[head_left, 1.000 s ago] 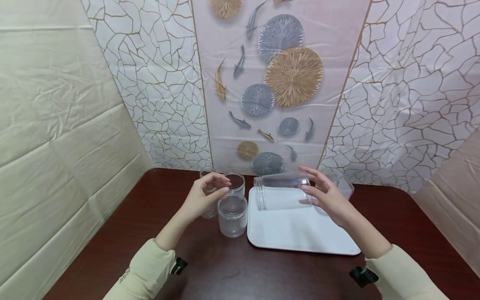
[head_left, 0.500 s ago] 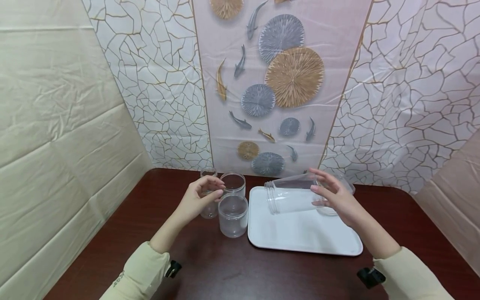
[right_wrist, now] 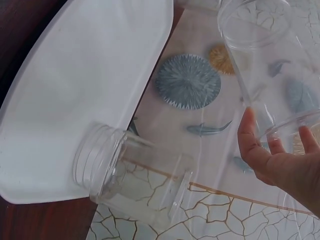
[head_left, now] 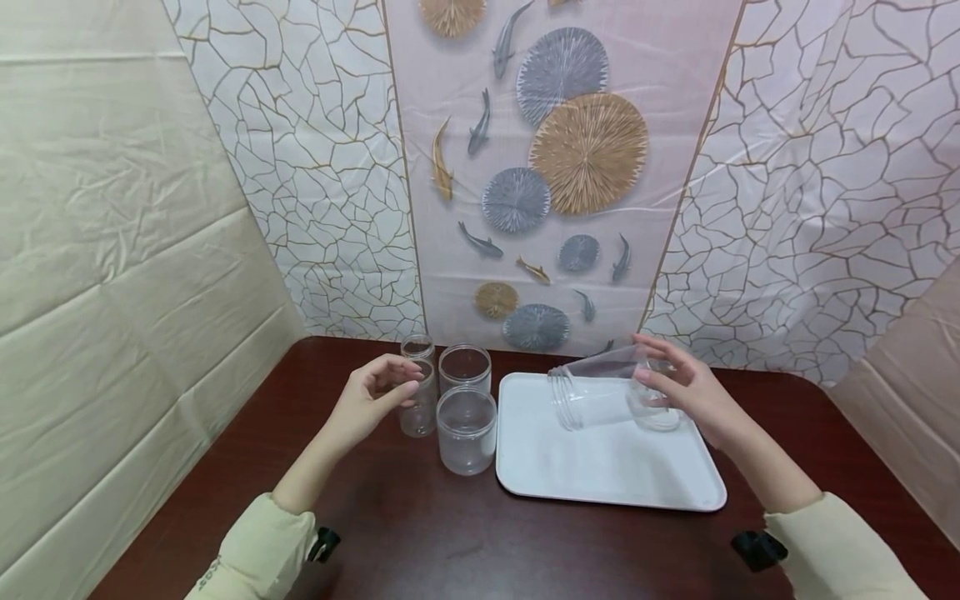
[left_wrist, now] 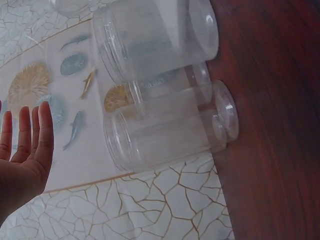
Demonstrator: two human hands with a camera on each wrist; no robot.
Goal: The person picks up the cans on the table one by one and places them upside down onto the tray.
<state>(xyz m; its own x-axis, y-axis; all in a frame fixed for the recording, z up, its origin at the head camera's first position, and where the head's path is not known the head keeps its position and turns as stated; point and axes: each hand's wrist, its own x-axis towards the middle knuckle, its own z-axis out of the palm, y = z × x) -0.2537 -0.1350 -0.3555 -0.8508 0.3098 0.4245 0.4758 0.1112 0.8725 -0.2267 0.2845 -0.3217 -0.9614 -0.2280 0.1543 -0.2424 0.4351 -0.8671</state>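
Note:
My right hand (head_left: 690, 392) grips the base end of a clear plastic jar (head_left: 596, 392). The jar lies tilted in the air above the white tray (head_left: 585, 475), its threaded mouth to the left. Another clear jar (right_wrist: 145, 180) stands mouth down at the tray's back right, partly hidden in the head view by my right hand. My left hand (head_left: 367, 400) holds nothing, its fingers loosely bent, in front of the slim clear jars (head_left: 420, 417) on the left. In the left wrist view, the fingers (left_wrist: 46, 132) look fairly straight.
Two wide clear jars, a front one (head_left: 467, 437) and a back one (head_left: 465, 362), stand upright against the tray's left side. The dark red tabletop (head_left: 450, 542) ends at a patterned cloth backdrop (head_left: 345, 250) behind.
My right hand has moved right with the jar, whose mouth has tipped further down. My left hand has drawn back leftward from the wide jars, towards the slim ones.

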